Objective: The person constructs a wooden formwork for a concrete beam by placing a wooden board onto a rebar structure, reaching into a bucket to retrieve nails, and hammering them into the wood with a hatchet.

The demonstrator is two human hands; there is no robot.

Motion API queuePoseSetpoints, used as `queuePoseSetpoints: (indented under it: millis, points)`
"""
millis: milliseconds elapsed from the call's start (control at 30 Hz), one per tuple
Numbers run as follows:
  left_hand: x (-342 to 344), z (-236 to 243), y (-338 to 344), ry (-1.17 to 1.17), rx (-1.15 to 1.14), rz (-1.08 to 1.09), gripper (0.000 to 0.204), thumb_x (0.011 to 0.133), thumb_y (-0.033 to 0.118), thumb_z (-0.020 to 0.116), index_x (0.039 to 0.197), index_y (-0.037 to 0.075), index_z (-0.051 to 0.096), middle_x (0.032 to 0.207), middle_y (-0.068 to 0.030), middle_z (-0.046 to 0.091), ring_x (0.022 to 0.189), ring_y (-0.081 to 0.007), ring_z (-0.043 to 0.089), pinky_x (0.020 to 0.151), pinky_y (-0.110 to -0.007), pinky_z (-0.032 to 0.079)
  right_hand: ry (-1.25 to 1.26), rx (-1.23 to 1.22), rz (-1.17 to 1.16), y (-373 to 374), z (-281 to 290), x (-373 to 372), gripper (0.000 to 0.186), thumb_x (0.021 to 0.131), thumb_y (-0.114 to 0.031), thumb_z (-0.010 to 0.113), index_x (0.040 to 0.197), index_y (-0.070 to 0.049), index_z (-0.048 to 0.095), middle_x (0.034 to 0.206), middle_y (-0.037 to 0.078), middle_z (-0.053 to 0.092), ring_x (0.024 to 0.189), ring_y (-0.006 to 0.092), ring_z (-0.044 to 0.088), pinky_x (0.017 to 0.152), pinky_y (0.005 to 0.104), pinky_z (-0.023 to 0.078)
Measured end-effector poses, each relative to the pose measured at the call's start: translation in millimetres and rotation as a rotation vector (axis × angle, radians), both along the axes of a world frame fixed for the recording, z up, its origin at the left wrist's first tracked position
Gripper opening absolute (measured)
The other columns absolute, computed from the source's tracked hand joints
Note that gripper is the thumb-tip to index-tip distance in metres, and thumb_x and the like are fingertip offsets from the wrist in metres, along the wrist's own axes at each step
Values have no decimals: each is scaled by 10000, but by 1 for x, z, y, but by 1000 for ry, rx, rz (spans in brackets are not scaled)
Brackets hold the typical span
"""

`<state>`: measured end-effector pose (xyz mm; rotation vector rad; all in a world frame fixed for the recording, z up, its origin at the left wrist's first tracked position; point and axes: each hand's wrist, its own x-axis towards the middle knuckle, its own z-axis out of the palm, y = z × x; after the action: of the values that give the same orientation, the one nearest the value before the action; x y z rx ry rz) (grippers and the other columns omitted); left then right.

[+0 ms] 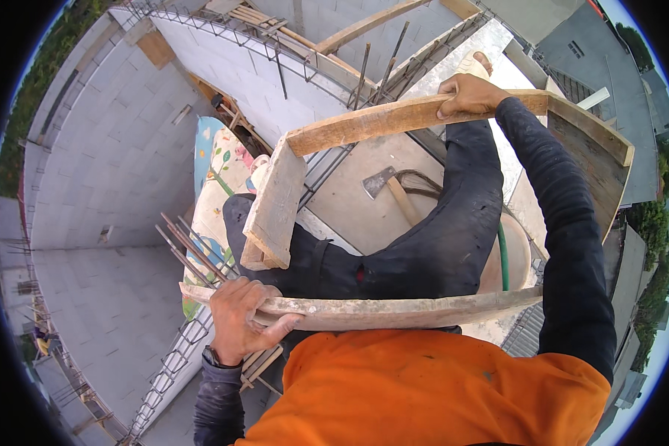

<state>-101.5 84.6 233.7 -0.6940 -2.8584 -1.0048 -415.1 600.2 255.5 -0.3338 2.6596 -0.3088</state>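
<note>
Gripping is seen at both sides of a rough wooden frame [424, 215] made of four weathered boards nailed into a rectangle. The left hand [239, 320] is clenched around the near board [394, 311], close to that board's left end, with the fingers wrapped over its top edge. The right hand [468, 94] is closed over the far board [379, 123], near the far right corner of the frame. The frame is held about the person's dark-trousered legs, which pass through its opening; little free room is left between the legs and the short left board [273, 212].

Below the opening, a hatchet [389, 187] is seen lying on a concrete slab [349, 201], beside a green hose [502, 256]. Just beyond the frame's left corner, bare rebar ends [193, 253] stick up close to the left hand, and further rebar [364, 70] rises beyond the far board. A block wall [230, 67] topped with a steel cage runs to the left, with a deep drop beside it.
</note>
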Motion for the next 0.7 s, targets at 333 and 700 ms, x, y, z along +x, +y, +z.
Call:
queuePoseSetpoints:
  millis: [333,700]
  points:
    - [-24,7,3,-135,-53,-37,441,708,464,926,821,93,718,699,-54,628,645,-279,587,630,-406,428,-147,-109,-105,18,-81,-25,390,751,-403,827,862,-33,773,716,40,679,703,180,625,683,341,478]
    - [-39,3,6,-191,-31,-56,423,721,442,915,834,88,713,721,-58,650,664,-276,597,630,-397,438,-40,-19,-56,16,-88,-24,571,736,-476,811,1121,-55,788,971,166,782,891,323,727,849,415,549]
